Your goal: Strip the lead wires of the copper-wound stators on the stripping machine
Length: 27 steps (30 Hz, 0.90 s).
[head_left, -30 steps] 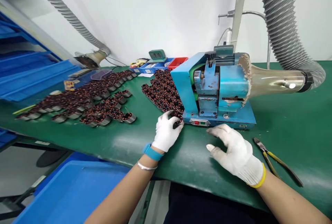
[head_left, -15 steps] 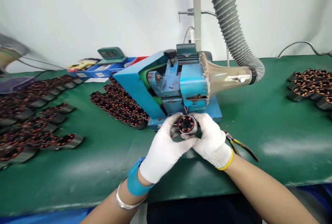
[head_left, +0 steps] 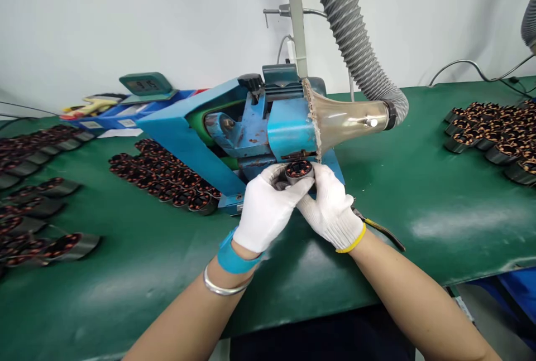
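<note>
Between both gloved hands is a motor stator [head_left: 299, 170], a short metal ring with copper windings and a black inside. My left hand [head_left: 268, 205] grips it from the left, its thumb along the near side. From the right, my right hand [head_left: 329, 205] closes on the same stator. The part is held at the front of a blue belt-driven machine [head_left: 291, 126], just under a slot in its housing. Whether the stator touches the machine I cannot tell. Pliers [head_left: 379, 230] with yellow and dark handles lie to the right of my right hand, partly hidden by it.
Rows of stators [head_left: 163, 177] stand behind the machine's left side, with more stators [head_left: 62, 246] at far left and others [head_left: 498, 138] at far right. A clear funnel [head_left: 347, 121] joins a grey hose [head_left: 343, 20]. Blue bins [head_left: 134, 112] and a digital display [head_left: 146, 85] sit at the back.
Both hands have carried the stator up and forward, closer to the machine's slot. Its red wires, visible before, are out of sight now. The camera view has shifted to the right.
</note>
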Available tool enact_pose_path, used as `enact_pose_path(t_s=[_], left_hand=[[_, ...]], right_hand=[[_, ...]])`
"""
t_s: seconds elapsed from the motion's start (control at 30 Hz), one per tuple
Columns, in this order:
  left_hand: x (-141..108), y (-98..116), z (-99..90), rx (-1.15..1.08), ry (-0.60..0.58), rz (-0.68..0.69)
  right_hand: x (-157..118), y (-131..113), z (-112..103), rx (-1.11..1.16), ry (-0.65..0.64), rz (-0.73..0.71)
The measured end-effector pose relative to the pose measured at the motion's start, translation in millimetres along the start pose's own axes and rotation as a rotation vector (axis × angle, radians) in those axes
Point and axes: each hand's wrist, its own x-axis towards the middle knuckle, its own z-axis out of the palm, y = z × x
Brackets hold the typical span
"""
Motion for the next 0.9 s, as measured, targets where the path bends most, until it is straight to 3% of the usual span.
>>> enact_pose_path(t_s=[0.17,0.33,0.5,0.67,0.83,0.9], left_hand=[[-1.2,-2.7,2.7,0.002,0.042,-0.017],[-0.5,-1.5,2.5,0.010,0.064,0.035],[1.5,0.6,4.6,0.020,0.072,0.010],[-12.4,-12.4,0.0,-0.034,0.028,0.032],[-21.4,-13.6,-18.4,-0.186,-0.172,0.064],[-20.8,-10.5,-22.8,-0.184,-0.169,0.044]], right_hand=[[0.7,1.1,1.8,0.025,0.028,0.027],[3.8,0.4,2.2,0.082,0.027,-0.037],[4.5,-7.5,1.2,0.069,0.029,0.077],[-8.4,4.2,2.2,0.059,-0.011,-0.058],[-15.4,7.0,5.6,0.040,0.026,-0.260],[-16.0,1.9,5.3,0.030,0.034,-0.257]])
